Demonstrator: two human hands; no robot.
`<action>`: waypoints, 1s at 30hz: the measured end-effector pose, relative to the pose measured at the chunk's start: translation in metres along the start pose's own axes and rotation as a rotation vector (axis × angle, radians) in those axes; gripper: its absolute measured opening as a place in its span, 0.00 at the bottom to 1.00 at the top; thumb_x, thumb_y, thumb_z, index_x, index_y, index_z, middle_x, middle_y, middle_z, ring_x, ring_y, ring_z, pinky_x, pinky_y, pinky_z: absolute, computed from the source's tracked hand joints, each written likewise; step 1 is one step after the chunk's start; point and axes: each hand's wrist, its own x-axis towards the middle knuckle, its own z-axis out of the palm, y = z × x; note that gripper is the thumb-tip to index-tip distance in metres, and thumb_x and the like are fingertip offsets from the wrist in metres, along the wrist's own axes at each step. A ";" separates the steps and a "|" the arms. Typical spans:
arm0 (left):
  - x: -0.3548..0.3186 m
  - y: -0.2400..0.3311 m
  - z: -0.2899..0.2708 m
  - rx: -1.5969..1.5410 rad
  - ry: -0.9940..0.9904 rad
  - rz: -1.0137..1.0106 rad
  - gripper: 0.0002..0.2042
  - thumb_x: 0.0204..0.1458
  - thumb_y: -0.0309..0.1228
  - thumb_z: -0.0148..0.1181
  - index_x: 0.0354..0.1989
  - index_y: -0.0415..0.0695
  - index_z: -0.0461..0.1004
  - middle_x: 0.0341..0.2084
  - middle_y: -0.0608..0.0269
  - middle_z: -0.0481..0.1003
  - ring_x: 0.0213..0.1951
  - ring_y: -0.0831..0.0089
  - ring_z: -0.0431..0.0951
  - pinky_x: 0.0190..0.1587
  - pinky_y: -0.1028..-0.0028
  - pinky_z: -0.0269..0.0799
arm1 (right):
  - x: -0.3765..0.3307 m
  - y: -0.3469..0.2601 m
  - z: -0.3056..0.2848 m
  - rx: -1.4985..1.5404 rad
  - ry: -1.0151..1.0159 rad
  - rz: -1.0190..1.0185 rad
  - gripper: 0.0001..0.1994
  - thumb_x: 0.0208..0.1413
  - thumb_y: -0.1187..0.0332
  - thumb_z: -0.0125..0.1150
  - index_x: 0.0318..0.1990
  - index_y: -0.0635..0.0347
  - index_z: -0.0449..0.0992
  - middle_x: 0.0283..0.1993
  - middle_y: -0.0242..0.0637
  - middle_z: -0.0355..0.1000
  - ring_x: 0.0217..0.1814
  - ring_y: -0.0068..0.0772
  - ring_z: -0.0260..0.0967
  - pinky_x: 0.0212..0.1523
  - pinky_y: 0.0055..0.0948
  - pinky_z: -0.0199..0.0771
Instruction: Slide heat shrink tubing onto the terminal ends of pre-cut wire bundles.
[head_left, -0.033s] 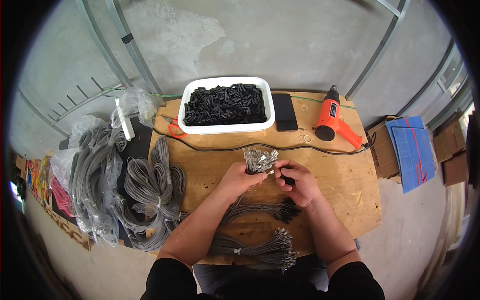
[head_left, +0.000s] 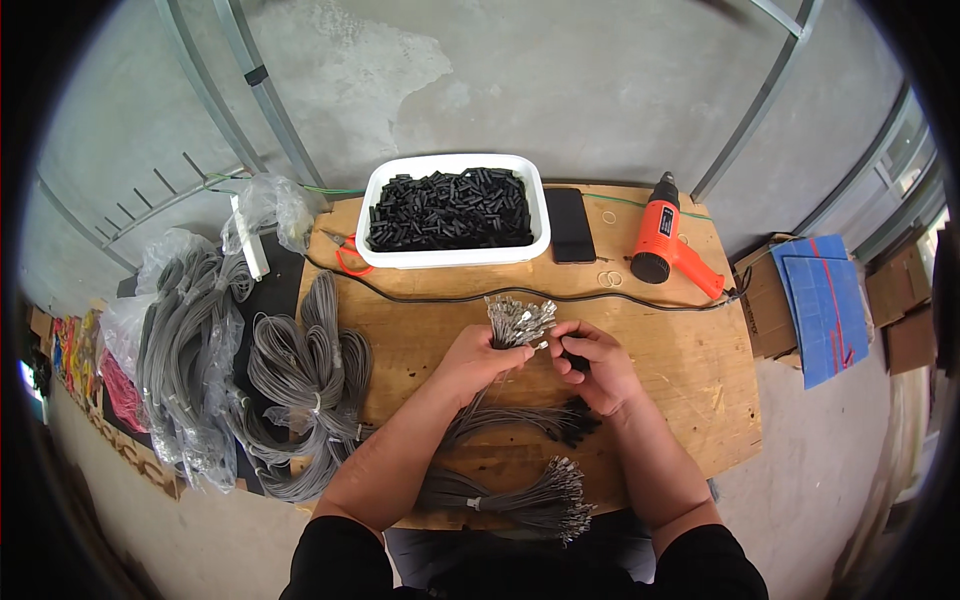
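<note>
Wire bundle [head_left: 515,330] upright, metal terminals up-right, in closed left hand [head_left: 480,360]; right hand [head_left: 595,365] pinching 1 terminal.

Orange heat gun [head_left: 667,240]; white tub [head_left: 545,215], seemingly black pieces [head_left: 450,208].

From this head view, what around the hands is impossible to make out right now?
- Head view: the small black piece at the right hand is mostly covered by its fingers.
- The terminal ends of the wire bundle in the left hand are too small to tell apart.
- The tub bottom is hidden under the black pieces.
- The heat gun nozzle faces away.
</note>
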 end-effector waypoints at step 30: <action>0.001 -0.002 -0.005 -0.019 -0.039 -0.019 0.09 0.52 0.34 0.68 0.35 0.41 0.79 0.23 0.70 0.75 0.22 0.84 0.67 0.24 0.80 0.59 | 0.004 -0.003 -0.008 0.048 0.026 -0.002 0.11 0.60 0.73 0.54 0.49 0.64 0.74 0.34 0.35 0.72 0.30 0.25 0.65 0.23 0.20 0.59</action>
